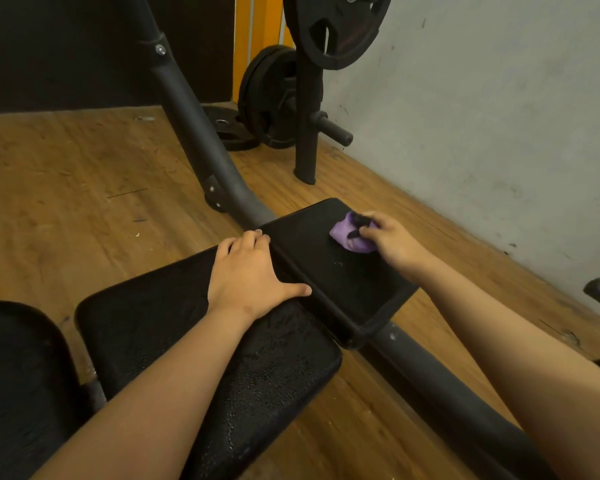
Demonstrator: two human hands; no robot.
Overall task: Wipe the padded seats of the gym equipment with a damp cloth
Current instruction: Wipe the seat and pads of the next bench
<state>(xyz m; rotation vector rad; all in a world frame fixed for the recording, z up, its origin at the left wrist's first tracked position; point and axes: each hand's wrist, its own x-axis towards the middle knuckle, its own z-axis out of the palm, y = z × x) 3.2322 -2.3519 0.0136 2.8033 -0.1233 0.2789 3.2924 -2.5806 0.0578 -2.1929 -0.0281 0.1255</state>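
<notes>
1. Two hands in head view: right hand (394, 239) clutched the bunched purple cloth (349, 237) at the outer corner of the far seat pad (343, 282).
2. Left hand (248, 275) lay flat, gripping nothing, bracing the near pad (174, 327).
3. Judgement: flatten cloth, use overlapping strokes toward near edge, include rims.

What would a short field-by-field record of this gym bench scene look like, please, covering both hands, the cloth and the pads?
Setting: worn wooden plank floor; black round weight plates on a rack behind
Right hand: grips crumpled purple cloth, held down on far black padded seat, near its far corner
Left hand: rests flat on far end of middle black padded seat, holding nothing
Middle pad surface: glistening specks, possibly damp
Third black pad: lower left, untouched
</notes>
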